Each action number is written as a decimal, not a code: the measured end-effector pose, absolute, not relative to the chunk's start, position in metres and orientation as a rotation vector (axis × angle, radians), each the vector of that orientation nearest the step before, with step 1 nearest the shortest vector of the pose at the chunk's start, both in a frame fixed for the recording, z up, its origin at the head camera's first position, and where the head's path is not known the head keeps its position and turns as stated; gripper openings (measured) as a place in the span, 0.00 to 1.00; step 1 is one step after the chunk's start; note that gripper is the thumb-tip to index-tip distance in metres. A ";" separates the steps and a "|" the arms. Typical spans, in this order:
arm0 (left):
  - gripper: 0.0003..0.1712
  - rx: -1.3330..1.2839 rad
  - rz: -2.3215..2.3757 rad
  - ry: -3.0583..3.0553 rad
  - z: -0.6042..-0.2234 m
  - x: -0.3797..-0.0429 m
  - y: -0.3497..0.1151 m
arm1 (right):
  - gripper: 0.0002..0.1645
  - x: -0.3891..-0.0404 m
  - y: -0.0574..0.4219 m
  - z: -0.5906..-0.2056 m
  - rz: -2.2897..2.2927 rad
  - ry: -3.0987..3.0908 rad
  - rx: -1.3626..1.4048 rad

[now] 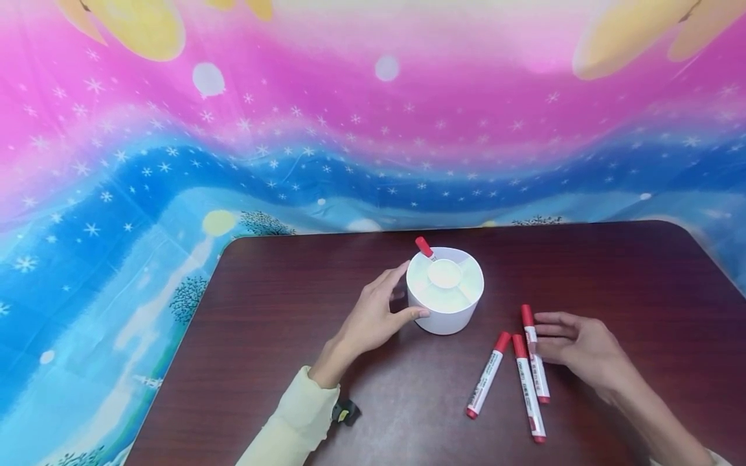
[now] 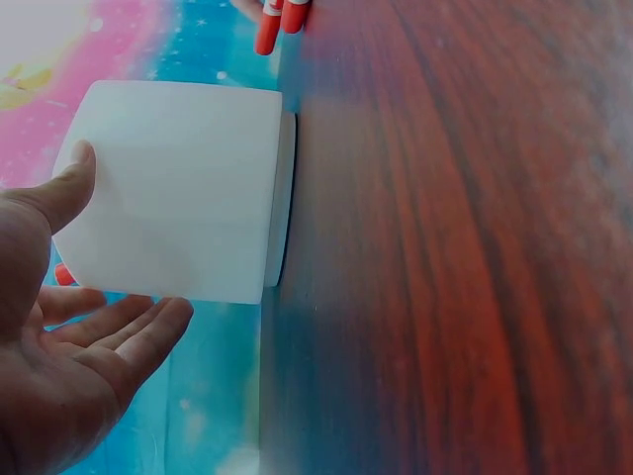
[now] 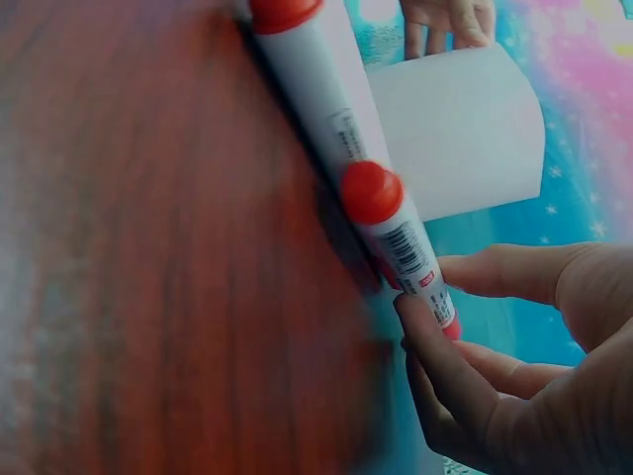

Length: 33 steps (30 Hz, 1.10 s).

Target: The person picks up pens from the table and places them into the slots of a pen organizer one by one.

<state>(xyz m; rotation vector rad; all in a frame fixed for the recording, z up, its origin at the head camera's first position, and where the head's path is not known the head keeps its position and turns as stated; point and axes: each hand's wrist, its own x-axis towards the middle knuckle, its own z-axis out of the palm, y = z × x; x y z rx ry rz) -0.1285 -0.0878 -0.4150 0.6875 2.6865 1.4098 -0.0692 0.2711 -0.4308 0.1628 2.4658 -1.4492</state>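
A round white organizer (image 1: pixel 445 320) with a small central cup and dividers stands on the table. One red-capped marker (image 1: pixel 425 247) leans in its back left compartment. My left hand (image 1: pixel 373 314) holds the organizer from its left side, thumb at the front and fingers farther back. To the right, three red-and-white markers lie close together: a left one (image 1: pixel 486 378), a middle one (image 1: pixel 529 395) and a right one (image 1: pixel 541 375). With thumb and fingertips, my right hand (image 1: pixel 585 349) pinches the right marker near its upper part, low over the table.
The dark wood-grain table (image 1: pixel 280 291) has rounded back corners. Behind it hangs a pink and blue cloth (image 1: pixel 326 123) with snowflakes. A small black device (image 1: pixel 346 412) sits at the left sleeve's cuff.
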 end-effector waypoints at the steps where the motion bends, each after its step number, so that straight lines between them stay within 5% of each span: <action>1: 0.55 0.690 1.409 2.688 -0.415 -0.129 -0.088 | 0.45 -0.070 0.272 -0.431 -1.458 2.459 0.155; 33: 0.55 0.651 1.367 2.704 -0.416 -0.128 -0.087 | 0.47 -0.088 0.266 -0.410 -1.744 2.311 0.095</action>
